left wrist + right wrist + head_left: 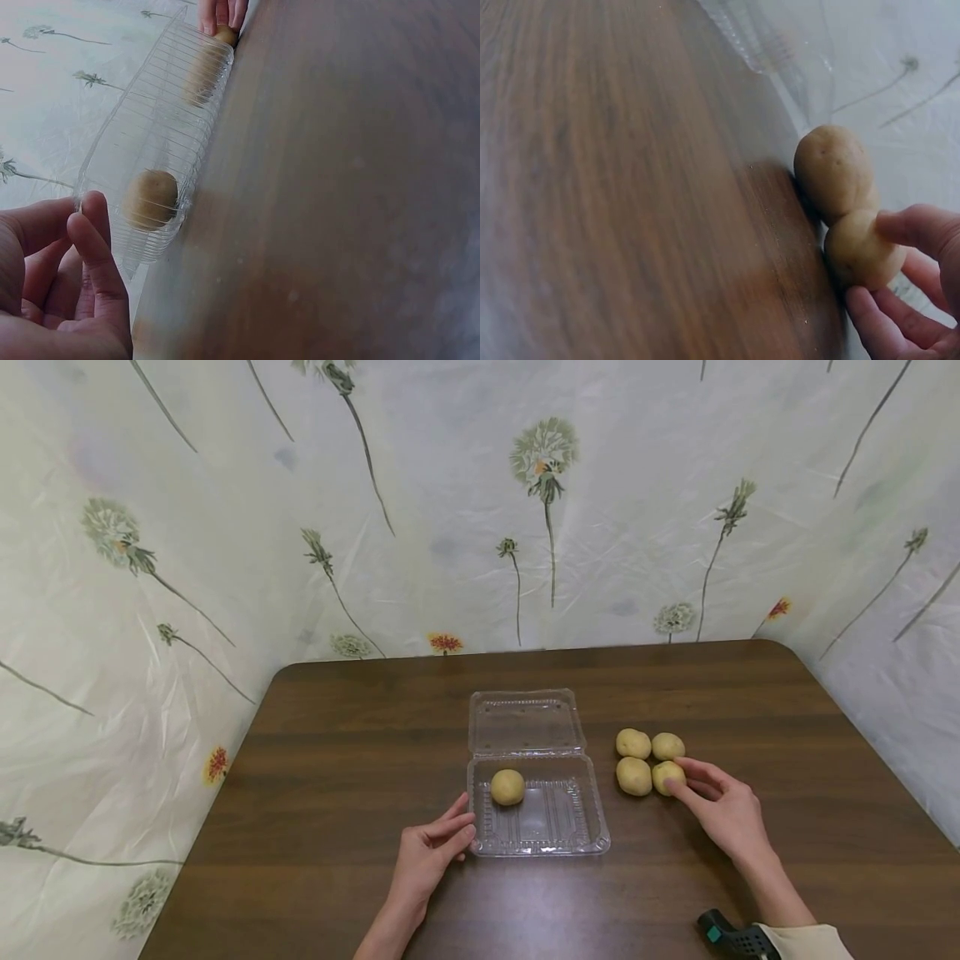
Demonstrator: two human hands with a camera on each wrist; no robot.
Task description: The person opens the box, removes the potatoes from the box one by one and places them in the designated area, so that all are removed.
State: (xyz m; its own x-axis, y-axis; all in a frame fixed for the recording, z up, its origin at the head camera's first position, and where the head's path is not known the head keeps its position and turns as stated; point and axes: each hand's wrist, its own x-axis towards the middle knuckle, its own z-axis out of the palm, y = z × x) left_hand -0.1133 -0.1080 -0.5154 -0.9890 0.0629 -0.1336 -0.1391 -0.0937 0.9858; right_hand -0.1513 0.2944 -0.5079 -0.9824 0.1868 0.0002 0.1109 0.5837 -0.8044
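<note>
A clear plastic clamshell container [601,827] lies with its lid [527,723] folded back, away from me. One round yellow potato [507,787] sits inside the base, towards the left. My left hand [427,856] pinches the container's left rim between thumb and fingers. To the right of the container, several potatoes stand close together on the table. My right hand [723,810] grips the near right potato [862,251], thumb on one side and fingers on the other. That potato still touches its neighbour [832,169] in the right wrist view.
Everything rests on a dark brown wooden table [360,735]. Behind it and at both sides hangs a pale sheet [442,485] printed with dandelions. A black band [738,937] is around the right wrist, by a cream sleeve [806,942].
</note>
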